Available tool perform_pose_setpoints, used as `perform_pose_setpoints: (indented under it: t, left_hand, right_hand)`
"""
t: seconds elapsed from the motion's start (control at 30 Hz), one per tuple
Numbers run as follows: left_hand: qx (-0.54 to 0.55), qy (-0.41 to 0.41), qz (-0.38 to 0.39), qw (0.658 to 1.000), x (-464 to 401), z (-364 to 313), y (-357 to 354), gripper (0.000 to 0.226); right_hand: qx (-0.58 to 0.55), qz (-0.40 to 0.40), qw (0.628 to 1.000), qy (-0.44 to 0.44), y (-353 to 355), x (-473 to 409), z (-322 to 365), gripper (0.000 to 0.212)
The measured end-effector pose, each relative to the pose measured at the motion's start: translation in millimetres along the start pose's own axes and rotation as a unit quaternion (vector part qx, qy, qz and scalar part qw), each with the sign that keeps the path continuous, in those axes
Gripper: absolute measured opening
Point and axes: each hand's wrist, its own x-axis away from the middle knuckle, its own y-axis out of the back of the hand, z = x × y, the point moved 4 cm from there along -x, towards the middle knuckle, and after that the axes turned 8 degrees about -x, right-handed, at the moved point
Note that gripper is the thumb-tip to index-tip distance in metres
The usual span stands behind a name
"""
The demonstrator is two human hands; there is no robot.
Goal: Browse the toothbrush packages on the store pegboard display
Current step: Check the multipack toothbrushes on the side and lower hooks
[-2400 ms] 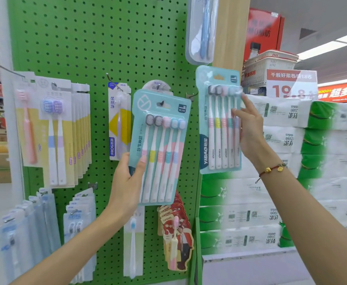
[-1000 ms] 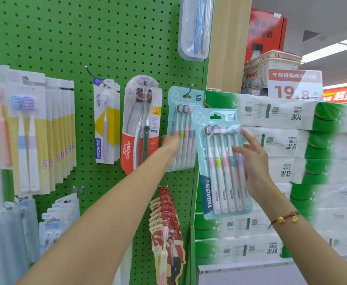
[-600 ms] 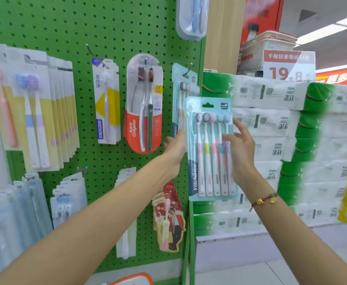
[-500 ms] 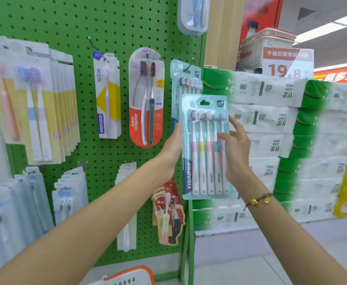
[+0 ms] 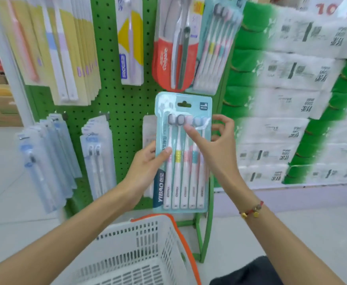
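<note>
Pack (image 5: 182, 153) front and centre, a teal five-brush card held upright in front of the green pegboard (image 5: 125, 112) and just above the white basket (image 5: 148, 239); we see five white handles side by side, heads up, coloured bands at mid-handle; left hand (image 5: 146, 171) grasps the pack's left edge, thumb curled over the front, fingers out of sight behind; right hand (image 5: 211, 149) is at the right edge, forefinger stretched across the front and pressing on the plastic just under the brush heads, thumb raised beside the top corner, the other fingers curled at the edge; whether they hook behind the card we cannot tell; a red cord bracelet (image 5: 252, 209) with gold beads sits on the right wrist; on the pegboard above, a red two-brush pack (image 5: 174, 46) hangs beside another teal five-brush pack (image 5: 217, 48), and left of them a white-and-yellow single (image 5: 130, 42); further left hangs a row of yellow cards (image 5: 74, 50), with clear blue packs (image 5: 49, 161) below; to the right, stacked green-and-white tissue bundles (image 5: 288, 95), blurred; the basket has an orange rim and slotted walls.
</note>
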Motion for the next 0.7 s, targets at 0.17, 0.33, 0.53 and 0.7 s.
perform_pose_setpoints:
  t: [0.17,0.33,0.53,0.7]
  left_hand:
    - [0.005,0.054,0.032,0.998,21.3,41.6,10.6,0.027]
    - [0.044,0.074,0.059,0.995,29.6,49.9,13.6,0.028]
    - [0.056,0.071,0.06,0.994,33.4,51.6,12.5,0.026]
    - [0.061,0.044,0.033,0.997,29.4,48.8,19.8,0.025]
  right_hand:
    - [0.132,0.077,0.984,0.096,-12.8,7.7,-20.9,0.062]
    - [0.151,0.162,0.973,0.063,-23.2,11.8,-38.0,0.024]
    - [0.321,0.094,0.901,0.277,-29.2,20.1,-15.8,0.019]
    - [0.351,0.179,0.823,0.408,-58.7,40.8,-11.6,0.038]
